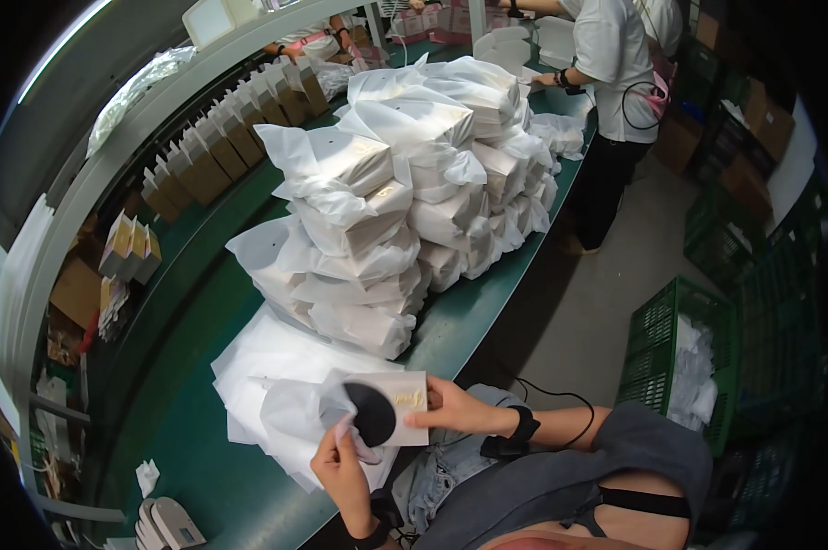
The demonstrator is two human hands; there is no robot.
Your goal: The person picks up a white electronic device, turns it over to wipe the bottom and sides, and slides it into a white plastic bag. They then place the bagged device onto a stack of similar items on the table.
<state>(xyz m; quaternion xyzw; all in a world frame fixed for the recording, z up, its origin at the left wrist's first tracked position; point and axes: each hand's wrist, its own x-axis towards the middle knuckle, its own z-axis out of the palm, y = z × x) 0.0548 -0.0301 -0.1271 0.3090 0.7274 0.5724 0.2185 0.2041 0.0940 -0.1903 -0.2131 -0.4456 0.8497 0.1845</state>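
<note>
My right hand [452,409] grips the right end of a flat, pale box [412,423] with a large black circle and gold lettering on its face. The fingers of my left hand [342,467] pinch the edge of a frosted plastic bag [295,408], close to the box's left end. Part of that end is covered by the bag; how far the box sits inside it I cannot tell. Beneath both lies a stack of flat frosted bags [263,353]. Just beyond, a tall heap of bagged boxes [359,234] fills the middle of the bench.
The green bench [469,316] runs away from me. Along its left side stands a row of brown cartons [212,151]. White rounded devices [168,524] lie at the lower left. A green crate [652,339] holds plastic on the floor. A co-worker [615,82] stands at the far right.
</note>
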